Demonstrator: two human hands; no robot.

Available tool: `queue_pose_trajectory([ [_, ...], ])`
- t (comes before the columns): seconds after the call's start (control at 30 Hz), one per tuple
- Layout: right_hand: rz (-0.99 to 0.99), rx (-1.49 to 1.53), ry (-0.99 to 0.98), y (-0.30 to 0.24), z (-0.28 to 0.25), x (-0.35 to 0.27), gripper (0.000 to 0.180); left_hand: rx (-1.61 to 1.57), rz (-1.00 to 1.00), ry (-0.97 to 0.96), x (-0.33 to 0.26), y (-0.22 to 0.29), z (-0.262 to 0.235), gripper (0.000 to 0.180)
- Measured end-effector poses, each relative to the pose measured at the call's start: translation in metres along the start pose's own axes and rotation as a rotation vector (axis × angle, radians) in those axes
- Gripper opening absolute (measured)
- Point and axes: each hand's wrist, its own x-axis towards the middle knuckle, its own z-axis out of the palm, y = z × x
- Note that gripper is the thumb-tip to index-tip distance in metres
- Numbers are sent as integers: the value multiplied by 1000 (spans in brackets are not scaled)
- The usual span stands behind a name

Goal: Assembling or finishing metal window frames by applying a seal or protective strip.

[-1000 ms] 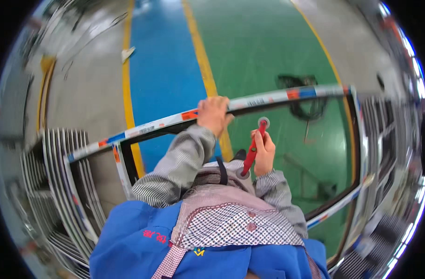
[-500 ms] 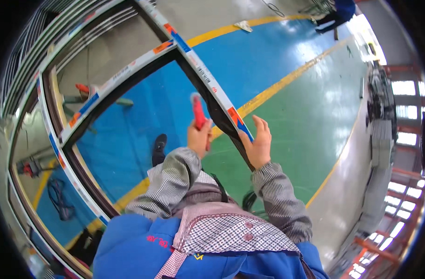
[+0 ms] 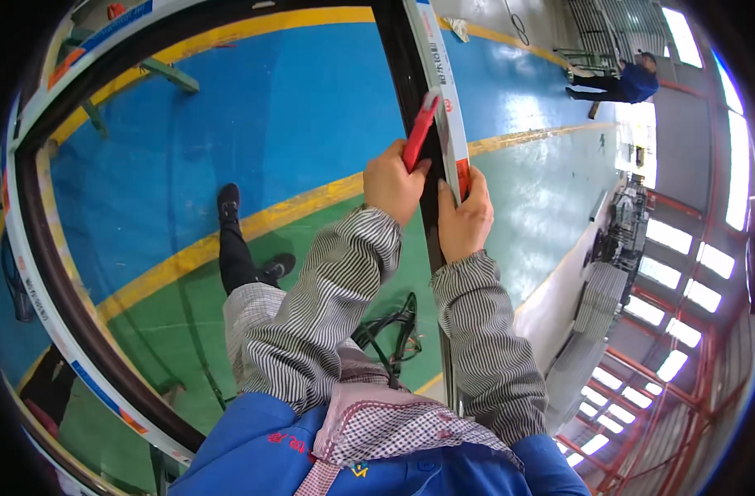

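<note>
My left hand (image 3: 390, 183) is closed around a red utility knife (image 3: 419, 136) with a pale tip. The knife slants up and right, its tip against or just over the right bar of a large dark window frame (image 3: 410, 70). White protective film (image 3: 453, 124) with printed orange and blue patches covers the bar's outer face. My right hand (image 3: 466, 217) grips that same bar just below an orange patch, thumb on the near side and fingers around the outer side. Whether the blade touches the film is too small to tell.
The frame's left rail (image 3: 42, 302) runs down beside me. Through its opening show a green metal support (image 3: 171, 74), blue and green floor, and black cables (image 3: 406, 326) near my feet. A person in dark blue (image 3: 638, 81) stands far right, near stacked metal lengths (image 3: 613, 29).
My view has swung, and the frame's bar now stands more upright before me. The knife in my left hand has come to the bar. My right hand now wraps the bar more fully.
</note>
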Motion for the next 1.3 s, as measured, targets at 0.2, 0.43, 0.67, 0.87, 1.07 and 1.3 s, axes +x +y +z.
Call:
queue_pose_trajectory([
  [0.2,-23,81,-3,0,2,-1,40,-84,66,-155,15,2,-12,22],
  [0.43,-20,90,9,-4,2,0,39,-143,89,-79,11,3,-6,22],
  [0.67,48,134,5,-4,0,4,38,-404,-99,-99,8,-8,2,21],
  [0.87,-128,-258,-145,-20,-2,2,63,-264,24,-142,17,-8,-3,24],
  [1.07,-74,-247,-78,-22,17,18,65,-12,238,58,5,1,-23,25],
  [1.3,-6,-219,-79,-22,17,21,59,-445,-40,158,-25,-22,-62,30],
])
